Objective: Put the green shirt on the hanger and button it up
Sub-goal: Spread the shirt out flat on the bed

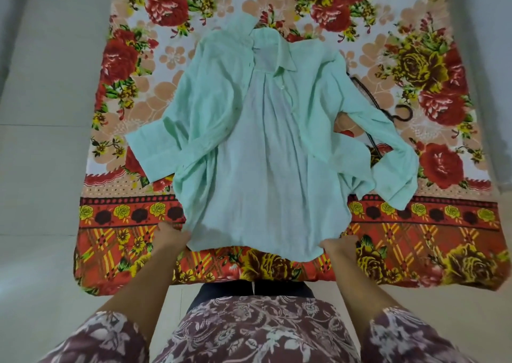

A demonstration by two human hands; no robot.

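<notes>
A pale green shirt lies spread on a flowered bedsheet, collar at the far end, front unbuttoned and open, sleeves folded out to both sides. My left hand grips the near left corner of the hem. My right hand grips the near right corner of the hem. A dark hanger lies to the right of the shirt, mostly hidden under the right sleeve; only its hook and part of one arm show.
The bedsheet covers a narrow bed or mat with pale tiled floor on both sides. I stand at its near end, my patterned dress below the frame's middle.
</notes>
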